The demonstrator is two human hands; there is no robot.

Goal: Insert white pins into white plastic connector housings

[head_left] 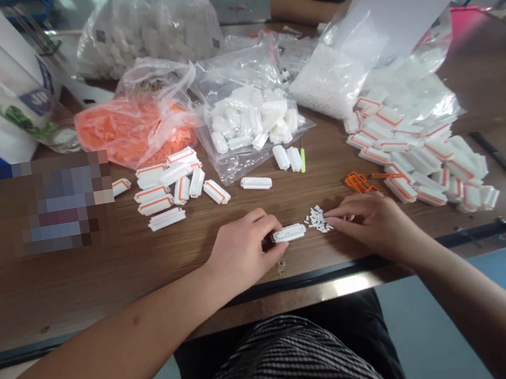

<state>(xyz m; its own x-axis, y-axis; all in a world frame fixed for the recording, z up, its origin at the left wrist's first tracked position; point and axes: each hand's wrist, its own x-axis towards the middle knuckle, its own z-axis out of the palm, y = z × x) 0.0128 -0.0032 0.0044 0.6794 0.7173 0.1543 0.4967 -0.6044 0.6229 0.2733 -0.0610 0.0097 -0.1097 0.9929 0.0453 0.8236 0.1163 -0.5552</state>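
Observation:
My left hand (241, 250) is shut on a white ribbed plastic housing (287, 233), holding its left end on the wooden table (266, 271). Just right of that housing lies a small heap of tiny white plastic pieces (318, 219). My right hand (369, 225) reaches in from the right, with its fingertips at the heap's edge. Whether those fingers pinch a piece is hidden. Several finished-looking white housings with orange trim (169, 190) lie to the left, and a larger pile of them (420, 150) lies to the right.
Clear plastic bags of white parts (246, 120) and orange parts (133, 131) stand across the table. Orange strips (360, 182) lie near my right hand. A black tool (496, 156) lies at the right. A person's arm (296, 6) shows beyond the table.

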